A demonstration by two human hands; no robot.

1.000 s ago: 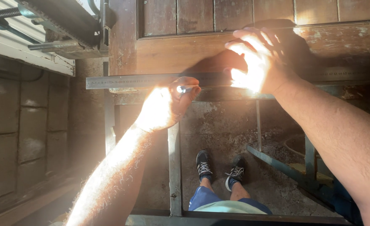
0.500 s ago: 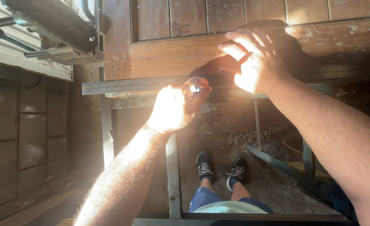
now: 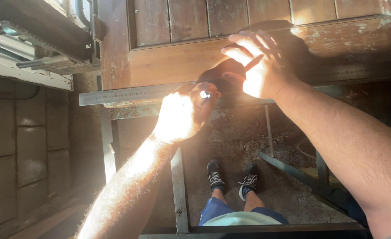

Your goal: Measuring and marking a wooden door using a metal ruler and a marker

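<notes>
A long steel ruler (image 3: 129, 94) lies along the near edge of a brown wooden panel door (image 3: 169, 62) that rests flat on a metal frame. My left hand (image 3: 182, 113) is closed around a pen (image 3: 205, 94), its tip against the ruler's near edge at about the middle. My right hand (image 3: 259, 66) lies on the ruler and wood just to the right, fingers spread and pressing down. Strong sunlight washes out both hands. The ruler's right part runs in shadow under my right arm.
A dark clamp or vice with a threaded rod (image 3: 40, 35) sits at the upper left. Below the door the metal stand's bars (image 3: 178, 177) cross over a dusty concrete floor. My feet in dark shoes (image 3: 231, 177) stand there. A block wall (image 3: 27, 132) is at left.
My left hand with the pen has slid rightwards along the ruler, closer to my right hand. The view has drifted a little, shifting the door and ruler leftwards.
</notes>
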